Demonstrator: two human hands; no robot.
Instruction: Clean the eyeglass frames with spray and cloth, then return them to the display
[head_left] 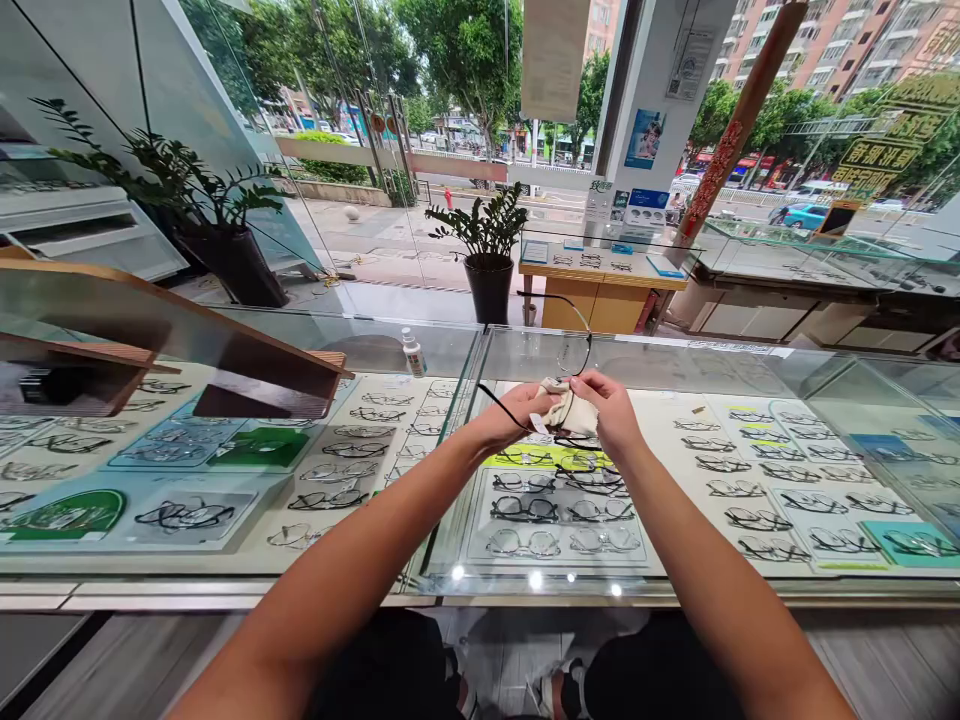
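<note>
Both my hands are together over the glass display counter. A pair of dark-framed glasses (576, 350) is held between them, one lens and one temple arm pointing up and away, the other temple sticking out to the left past my wrist. My left hand (514, 412) is closed around the near side of the glasses and a beige cloth (574, 410). My right hand (611, 405) pinches the cloth against the frame near the upper lens. The cloth covers the lower lens. A small white tag (538, 424) hangs by my left fingers.
Under the counter glass (450, 500) lie rows of eyeglasses (525, 508). A white spray bottle (413, 352) stands on the counter at the left, near a wooden-edged stand (247, 350). Beyond are a potted plant (489, 280) and a wooden display table (600, 300).
</note>
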